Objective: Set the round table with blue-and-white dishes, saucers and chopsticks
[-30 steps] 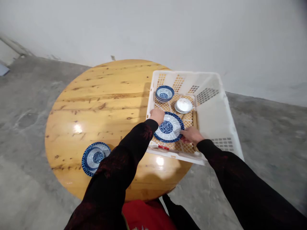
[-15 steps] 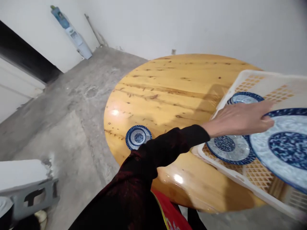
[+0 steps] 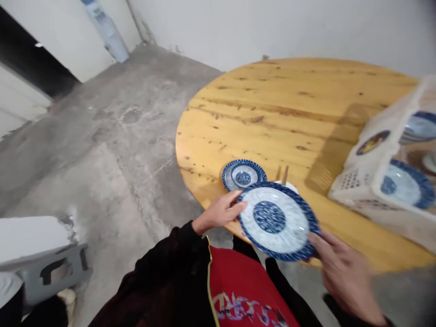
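Observation:
A large blue-and-white plate [image 3: 289,218] is held between my two hands above the table's near edge. My left hand [image 3: 223,210] pinches its left rim, thumb on top. On the opposite side, my right hand [image 3: 344,263], somewhat blurred, grips the lower right rim. Just behind the held plate, a smaller blue-and-white plate [image 3: 243,177] rests on the table, with what looks like a smaller dish on it. A pair of wooden chopsticks [image 3: 285,175] and a white item [image 3: 290,185] are partly hidden behind the large plate.
The round wooden table [image 3: 259,113] spreads out in front of me. At right stands a white plastic basket [image 3: 368,181] with more blue-and-white plates [image 3: 405,181] inside. A grey stool [image 3: 56,272] is on the floor at lower left, and a water dispenser [image 3: 109,32] is by the wall.
The large plate has come out of the basket, leftward to in front of me. Both hands are now on its rim. My view has shifted, and the chopsticks have come into sight.

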